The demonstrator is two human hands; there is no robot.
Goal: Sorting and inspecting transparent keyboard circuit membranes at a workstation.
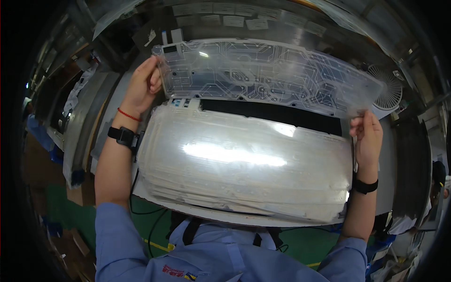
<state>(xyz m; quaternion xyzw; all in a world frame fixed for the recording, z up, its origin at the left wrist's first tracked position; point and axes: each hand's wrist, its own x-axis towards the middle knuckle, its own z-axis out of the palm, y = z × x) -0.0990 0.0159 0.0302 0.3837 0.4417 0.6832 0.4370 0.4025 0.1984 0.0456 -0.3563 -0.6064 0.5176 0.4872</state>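
A clear plastic keyboard membrane sheet [263, 73] with printed circuit traces is held up above the far side of the table. My left hand [145, 81] pinches its left end, close to a short tail that sticks up from the far left corner. At the sheet's near right corner, the fingers of my right hand [367, 136] are closed on the edge. Closer to me lies a thick stack of similar clear sheets [244, 178], its top shining with glare. Between the held sheet and the stack, a black surface [277, 113] shows.
A round white fan [386, 87] stands at the far right. Long piled sheets [89, 127] flank the table on the left, and a dark pile [413, 160] is on the right. Paper slips [233, 21] line the back. Cables [152, 225] hang below the front edge. Other people appear at both sides.
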